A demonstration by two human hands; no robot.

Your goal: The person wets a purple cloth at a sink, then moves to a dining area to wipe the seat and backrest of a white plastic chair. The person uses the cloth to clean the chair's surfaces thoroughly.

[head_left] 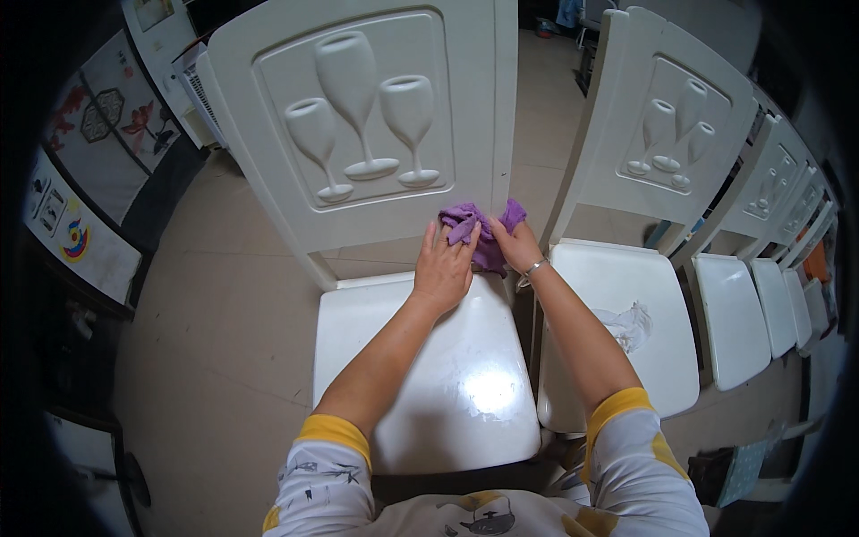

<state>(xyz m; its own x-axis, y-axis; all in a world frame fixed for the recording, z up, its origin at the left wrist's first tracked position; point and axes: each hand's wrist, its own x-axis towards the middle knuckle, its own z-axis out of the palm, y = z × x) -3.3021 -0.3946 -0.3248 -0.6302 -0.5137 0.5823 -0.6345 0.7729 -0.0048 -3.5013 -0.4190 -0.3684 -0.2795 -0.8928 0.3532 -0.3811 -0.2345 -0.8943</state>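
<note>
A purple cloth [490,256] is bunched against the right post of a white chair back [362,210], low down where the back meets the seat. My left hand [443,273] presses on the cloth, its fingers stretched up over the folds. On the other side, my right hand [517,248] grips the cloth's right end, thumb toward the left hand. Below my forearms lies the glossy white chair seat [420,403]. The chair back carries a raised pattern of three goblets [353,116]. Some fingertips are hidden in the cloth.
Close on the right stands a second white chair [573,268] with a crumpled white cloth or tissue [637,324] on its seat. Several more white chairs [734,304] line up beyond it. Tiled floor [215,340] and dark-edged cabinets [89,251] are at the left.
</note>
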